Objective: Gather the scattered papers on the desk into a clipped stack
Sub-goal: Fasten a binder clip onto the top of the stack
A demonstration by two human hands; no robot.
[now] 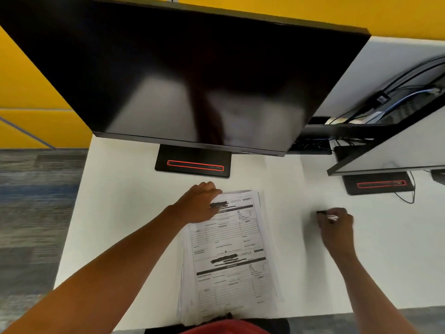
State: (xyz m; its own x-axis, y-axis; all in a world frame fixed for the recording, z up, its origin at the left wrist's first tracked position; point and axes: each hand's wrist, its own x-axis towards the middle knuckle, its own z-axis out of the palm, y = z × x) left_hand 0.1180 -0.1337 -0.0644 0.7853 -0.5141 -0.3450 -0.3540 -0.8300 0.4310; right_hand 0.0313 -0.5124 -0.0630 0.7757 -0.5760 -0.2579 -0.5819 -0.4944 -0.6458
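A stack of printed forms [228,256] lies in the middle of the white desk [120,225], its edges roughly squared, its near end reaching the desk's front edge. My left hand [198,203] presses flat on the stack's far left corner. My right hand [336,225] is to the right of the papers, off the stack, with fingers closed on a small black binder clip [323,213] with silver handles. The clip is blurred and its jaws are hard to make out.
A large dark monitor [183,75] hangs over the far desk, its black base [192,162] just beyond my left hand. A second monitor [395,150] with base [378,184] and cables [407,100] stands at the right. Carpet floor lies left.
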